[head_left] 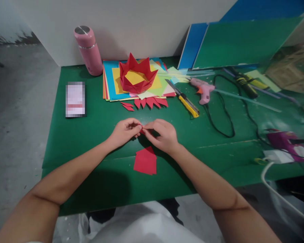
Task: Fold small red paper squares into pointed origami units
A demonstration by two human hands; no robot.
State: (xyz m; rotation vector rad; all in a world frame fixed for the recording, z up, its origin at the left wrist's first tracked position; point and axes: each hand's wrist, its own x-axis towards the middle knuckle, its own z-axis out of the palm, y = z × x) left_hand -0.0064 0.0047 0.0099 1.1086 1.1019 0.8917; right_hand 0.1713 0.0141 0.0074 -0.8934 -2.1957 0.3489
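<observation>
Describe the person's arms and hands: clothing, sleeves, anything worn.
Both forearms are bare up to the picture's edge, with no sleeves in view. The left hand and right hand wear no gloves; no watch, ring or bracelet shows. White clothing shows at the bottom edge.

We get soft, fairly bright overhead light on the green table. In front of the red paper crown, our left hand, our right hand and the red paper piece pinched between them are sharp, and their diffuse shadows fall toward us. Left of the crown, a phone is pixelated. Far right of the crown the picture smears and bends, and the purple object there is blurred.
</observation>
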